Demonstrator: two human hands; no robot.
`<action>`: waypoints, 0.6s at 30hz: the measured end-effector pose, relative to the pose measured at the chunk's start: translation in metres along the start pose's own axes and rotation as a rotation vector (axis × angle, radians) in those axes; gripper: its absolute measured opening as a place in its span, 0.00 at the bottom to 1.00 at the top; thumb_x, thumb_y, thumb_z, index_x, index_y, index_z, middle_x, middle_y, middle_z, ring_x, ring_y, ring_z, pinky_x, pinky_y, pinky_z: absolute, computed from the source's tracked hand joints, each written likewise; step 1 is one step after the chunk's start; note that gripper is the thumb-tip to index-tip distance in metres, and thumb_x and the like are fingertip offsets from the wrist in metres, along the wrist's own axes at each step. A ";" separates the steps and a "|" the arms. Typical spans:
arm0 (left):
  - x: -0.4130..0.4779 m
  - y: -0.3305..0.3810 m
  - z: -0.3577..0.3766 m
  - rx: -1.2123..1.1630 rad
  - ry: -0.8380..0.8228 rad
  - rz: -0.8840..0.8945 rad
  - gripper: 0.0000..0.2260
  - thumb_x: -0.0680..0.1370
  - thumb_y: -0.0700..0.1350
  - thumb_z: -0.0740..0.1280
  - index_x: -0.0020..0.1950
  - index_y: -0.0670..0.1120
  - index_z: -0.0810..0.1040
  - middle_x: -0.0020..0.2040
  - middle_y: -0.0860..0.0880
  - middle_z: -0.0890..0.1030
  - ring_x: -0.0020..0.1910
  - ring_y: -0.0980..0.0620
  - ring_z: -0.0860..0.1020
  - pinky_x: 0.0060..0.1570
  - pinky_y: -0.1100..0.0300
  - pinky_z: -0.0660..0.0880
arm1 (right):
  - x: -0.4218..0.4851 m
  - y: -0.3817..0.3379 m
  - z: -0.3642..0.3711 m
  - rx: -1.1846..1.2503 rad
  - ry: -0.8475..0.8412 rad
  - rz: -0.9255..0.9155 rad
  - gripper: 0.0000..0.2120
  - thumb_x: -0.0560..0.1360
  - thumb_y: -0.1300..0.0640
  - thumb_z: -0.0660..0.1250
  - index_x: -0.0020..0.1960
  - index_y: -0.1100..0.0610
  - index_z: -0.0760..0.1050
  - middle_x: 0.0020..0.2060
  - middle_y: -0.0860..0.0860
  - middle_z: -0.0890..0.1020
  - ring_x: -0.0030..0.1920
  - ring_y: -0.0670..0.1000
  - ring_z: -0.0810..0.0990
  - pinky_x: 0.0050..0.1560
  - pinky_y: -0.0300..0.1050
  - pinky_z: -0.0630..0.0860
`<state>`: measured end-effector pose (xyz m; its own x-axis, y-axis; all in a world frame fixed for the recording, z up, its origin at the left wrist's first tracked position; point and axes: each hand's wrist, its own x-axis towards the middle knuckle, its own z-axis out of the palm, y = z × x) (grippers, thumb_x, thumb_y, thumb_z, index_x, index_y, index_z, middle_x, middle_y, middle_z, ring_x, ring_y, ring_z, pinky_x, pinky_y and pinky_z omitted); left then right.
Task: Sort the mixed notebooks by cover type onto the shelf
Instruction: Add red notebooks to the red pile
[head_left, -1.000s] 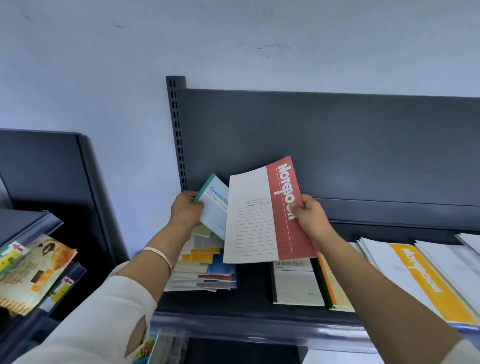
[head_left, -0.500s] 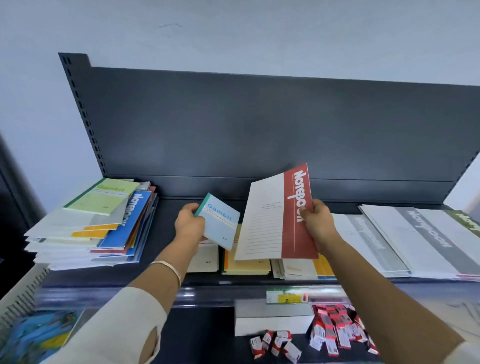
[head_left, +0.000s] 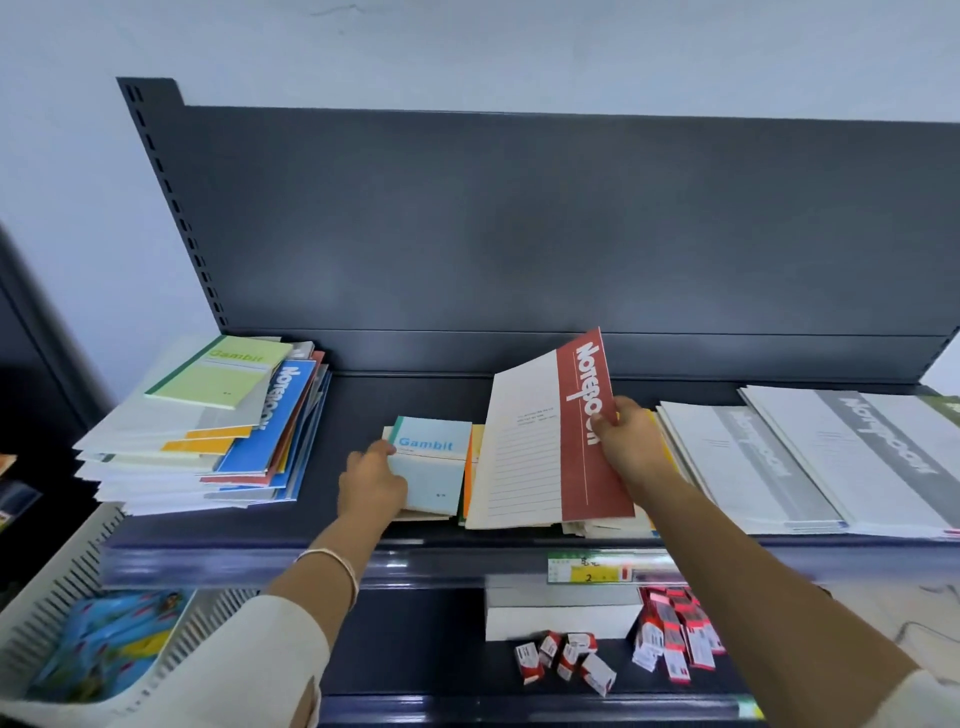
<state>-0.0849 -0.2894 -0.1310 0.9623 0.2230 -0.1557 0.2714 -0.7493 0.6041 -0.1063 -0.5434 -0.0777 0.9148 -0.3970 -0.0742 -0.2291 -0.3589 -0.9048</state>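
Reaching over a dark shelf (head_left: 358, 410), a person handles two notebooks. The left grip (head_left: 371, 486) curls round the near left corner of a small pale-blue Gambit notebook (head_left: 434, 467), which lies flat on a low pile at the shelf's centre. At its three o'clock, the right grip (head_left: 631, 444) pinches the right edge of a large red-and-white notebook (head_left: 540, 452), tilted up with its lower edge on other piles. A mixed stack (head_left: 208, 431) sits at nine o'clock; grey-banded notebooks (head_left: 779, 457) lie at three o'clock.
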 end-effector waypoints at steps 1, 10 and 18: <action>-0.002 0.000 -0.001 0.137 -0.003 0.029 0.20 0.78 0.41 0.61 0.70 0.49 0.66 0.66 0.43 0.67 0.64 0.42 0.67 0.61 0.50 0.67 | 0.000 -0.002 0.002 -0.024 0.001 -0.003 0.12 0.81 0.57 0.58 0.62 0.60 0.70 0.56 0.58 0.79 0.52 0.60 0.80 0.54 0.55 0.77; 0.004 -0.001 0.014 0.394 -0.289 0.193 0.32 0.75 0.66 0.58 0.75 0.60 0.51 0.77 0.46 0.41 0.75 0.38 0.41 0.71 0.36 0.46 | -0.004 -0.007 0.004 -0.102 0.034 -0.023 0.13 0.81 0.57 0.58 0.62 0.61 0.70 0.58 0.57 0.79 0.54 0.61 0.80 0.57 0.58 0.76; -0.004 -0.012 0.022 0.378 -0.091 0.185 0.31 0.78 0.63 0.55 0.76 0.50 0.54 0.76 0.41 0.49 0.74 0.36 0.51 0.73 0.41 0.50 | -0.006 -0.002 0.005 -0.112 0.063 -0.003 0.12 0.80 0.58 0.59 0.61 0.61 0.71 0.57 0.59 0.80 0.53 0.61 0.80 0.56 0.60 0.77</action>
<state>-0.0915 -0.2954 -0.1550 0.9885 0.0207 -0.1501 0.0657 -0.9510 0.3020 -0.1101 -0.5362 -0.0773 0.8938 -0.4465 -0.0417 -0.2651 -0.4510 -0.8523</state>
